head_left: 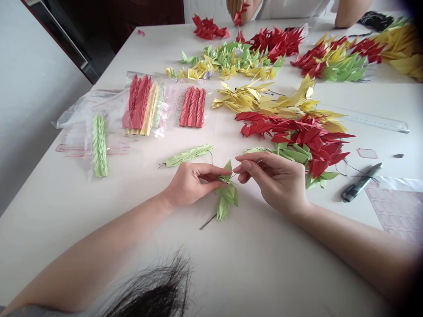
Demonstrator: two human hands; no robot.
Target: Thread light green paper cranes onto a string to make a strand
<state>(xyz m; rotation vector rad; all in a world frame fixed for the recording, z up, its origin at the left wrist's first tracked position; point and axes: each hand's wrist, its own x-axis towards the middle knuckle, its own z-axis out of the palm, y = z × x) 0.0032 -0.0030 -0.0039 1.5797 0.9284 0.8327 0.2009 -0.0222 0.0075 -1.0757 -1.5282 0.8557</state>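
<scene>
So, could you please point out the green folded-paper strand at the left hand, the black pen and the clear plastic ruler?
Green folded-paper strand (226,197): head view, on its hanging pieces.
Black pen (361,182): head view, on its barrel.
Clear plastic ruler (370,119): head view, on its middle.

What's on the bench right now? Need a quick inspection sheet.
Surface: white table.
Job's things: green folded-paper strand, thin dark wire trailing below it.
Clutter: heaps of red, yellow and green paper folds, bagged strands, clear ruler, pen.
Grippers: left hand pinches the strand; right hand pinches a wire end.
Cables: nothing seen beyond wire.
Surroundings: co-worker's hand at the far table edge.
</scene>
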